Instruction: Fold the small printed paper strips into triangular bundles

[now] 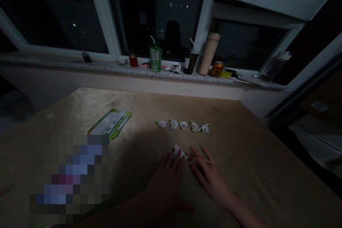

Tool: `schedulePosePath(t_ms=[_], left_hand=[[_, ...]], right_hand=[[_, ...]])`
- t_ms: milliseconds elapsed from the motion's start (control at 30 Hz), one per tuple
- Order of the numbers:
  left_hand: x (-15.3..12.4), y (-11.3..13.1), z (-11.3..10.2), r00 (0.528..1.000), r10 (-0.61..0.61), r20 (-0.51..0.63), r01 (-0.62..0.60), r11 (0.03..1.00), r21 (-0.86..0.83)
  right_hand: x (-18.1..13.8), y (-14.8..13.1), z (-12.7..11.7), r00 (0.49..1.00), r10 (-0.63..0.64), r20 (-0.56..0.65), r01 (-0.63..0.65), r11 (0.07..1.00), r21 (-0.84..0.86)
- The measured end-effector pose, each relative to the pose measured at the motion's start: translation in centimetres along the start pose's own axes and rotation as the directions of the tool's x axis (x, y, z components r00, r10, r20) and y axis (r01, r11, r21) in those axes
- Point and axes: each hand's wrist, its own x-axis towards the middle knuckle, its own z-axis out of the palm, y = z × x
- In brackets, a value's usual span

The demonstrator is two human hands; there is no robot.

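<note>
My left hand (169, 172) lies with stretched fingers over a small folded piece of printed paper or wrapper (176, 147), pressing it to the tabletop. A pale pointed corner sticks out beyond the fingertips, and the rest is partly hidden. My right hand (207, 171) is just to the right, fingers spread, its fingertips at or very near the piece's right corner; I cannot tell whether they touch. Farther out, several similar folded triangular pieces (184, 125) sit in a sideways row. Green and white flat printed wrappers (110, 123) lie at the left.
The brown table (139, 103) reaches to the wall under the window. A blurred-out blue and purple patch (77, 171) covers something at the left. On the sill (101, 67) stand a green cup (155, 58), a dark cup (189, 63), a tall pinkish flask (209, 54) and jars.
</note>
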Motion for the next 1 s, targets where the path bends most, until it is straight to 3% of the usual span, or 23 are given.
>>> schedulePosePath(t_ms=[200,367,500,667,800,1000], left_hand=[[0.1,0.1,0.5,1.000,-0.010,-0.012,0.010,1.000,0.007],[0.5,0.0,-0.2,1.000,-0.005,-0.015,0.005,1.000,0.016],[1.3,-1.7,-2.0,0.999,0.018,-0.043,-0.017,1.000,0.007],[2.1,-4.6,-3.3,0.988,0.018,-0.151,-0.041,0.987,-0.157],[2.6,-5.4,-3.2,0.988,0.009,-0.156,-0.034,0.987,-0.155],[2.7,-5.9,-3.1,0.990,0.012,-0.142,-0.031,0.991,-0.133]], right_hand=[[0.2,-1.2,-0.2,0.989,-0.136,0.060,0.143,0.979,-0.144],[0.5,-0.9,-0.2,0.981,-0.184,0.064,0.192,0.969,-0.158],[0.8,-0.8,-0.4,0.978,-0.203,0.050,0.209,0.962,-0.174],[1.6,-0.9,-0.5,0.969,-0.248,-0.017,0.242,0.956,-0.168],[2.6,-0.4,-0.5,0.983,-0.178,-0.038,0.172,0.977,-0.124],[3.8,0.0,0.5,0.998,0.024,-0.063,-0.027,0.998,-0.049]])
